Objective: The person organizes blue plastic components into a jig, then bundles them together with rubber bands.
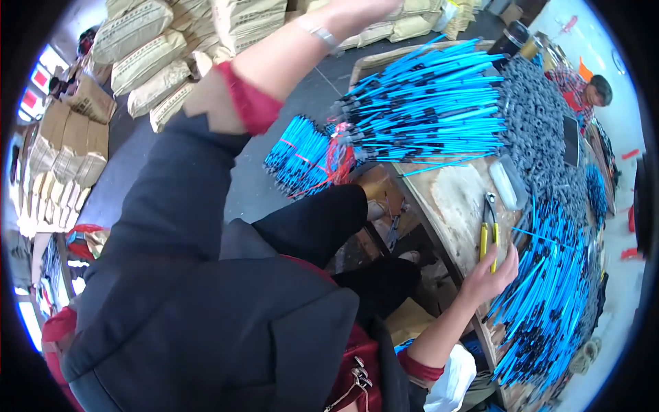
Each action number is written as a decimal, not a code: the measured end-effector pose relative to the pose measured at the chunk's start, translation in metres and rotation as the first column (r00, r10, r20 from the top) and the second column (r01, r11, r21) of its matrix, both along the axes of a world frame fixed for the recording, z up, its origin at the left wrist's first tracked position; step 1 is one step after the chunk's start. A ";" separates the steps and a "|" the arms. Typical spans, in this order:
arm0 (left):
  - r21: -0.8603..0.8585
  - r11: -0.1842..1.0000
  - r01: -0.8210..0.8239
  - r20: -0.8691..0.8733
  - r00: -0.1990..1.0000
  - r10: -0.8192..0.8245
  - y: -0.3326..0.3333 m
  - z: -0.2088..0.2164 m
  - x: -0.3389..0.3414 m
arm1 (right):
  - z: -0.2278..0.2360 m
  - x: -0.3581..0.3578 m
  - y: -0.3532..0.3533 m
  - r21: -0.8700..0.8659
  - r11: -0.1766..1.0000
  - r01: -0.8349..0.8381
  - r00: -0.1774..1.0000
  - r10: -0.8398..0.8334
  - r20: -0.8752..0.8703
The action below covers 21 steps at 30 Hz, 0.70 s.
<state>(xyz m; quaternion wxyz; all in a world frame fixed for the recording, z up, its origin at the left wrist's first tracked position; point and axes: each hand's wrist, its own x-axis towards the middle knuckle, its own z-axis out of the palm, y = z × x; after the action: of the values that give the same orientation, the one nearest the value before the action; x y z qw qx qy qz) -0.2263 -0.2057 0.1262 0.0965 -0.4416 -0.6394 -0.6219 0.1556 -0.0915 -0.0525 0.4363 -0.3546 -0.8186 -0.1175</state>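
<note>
At the workbench edge, my right hand point(495, 272) has its thumb and fingers around the handle ends of yellow-handled pliers point(489, 230). The pliers' metal jaws point away from me, over the pale worn board point(456, 196) on the bench. My left arm reaches up and forward, a light band on its wrist. Only the back part of my left hand point(367, 8) shows at the top edge, and its fingers are cut off from view. A large heap of blue rods with black ends point(432, 103) lies on the far part of the bench, with another heap of blue rods point(549, 288) right of my right hand.
A pile of grey plastic parts point(539, 123) fills the bench's far right, beside a clear plastic box point(506, 182). Bundled blue rods point(298, 154) lie on the floor. Stacked sacks point(134, 34) and cartons point(75, 134) stand behind. Another person point(583, 93) sits across the bench.
</note>
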 end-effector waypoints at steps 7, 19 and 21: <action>-0.075 0.988 -0.134 0.465 0.872 0.153 -0.140 -0.167 -0.014 | -0.007 -0.039 -0.109 -0.292 0.809 -0.511 0.855 0.442 -0.270; -0.061 0.992 0.109 0.956 0.292 0.027 -0.137 -0.327 0.040 | -0.093 -0.159 -0.109 -0.772 0.504 -0.387 0.799 0.601 -0.008; -0.032 0.952 0.303 0.979 0.199 -0.031 -0.157 -0.339 0.045 | -0.108 -0.188 -0.090 -0.832 0.491 -0.258 0.821 0.565 0.078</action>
<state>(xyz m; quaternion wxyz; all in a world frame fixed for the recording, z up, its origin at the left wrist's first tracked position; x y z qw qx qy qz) -0.1812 -0.3629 -0.2129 -0.4407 -0.0312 -0.5702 -0.6926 -0.0320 -0.1817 -0.1610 0.0989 -0.2732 -0.9062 0.3072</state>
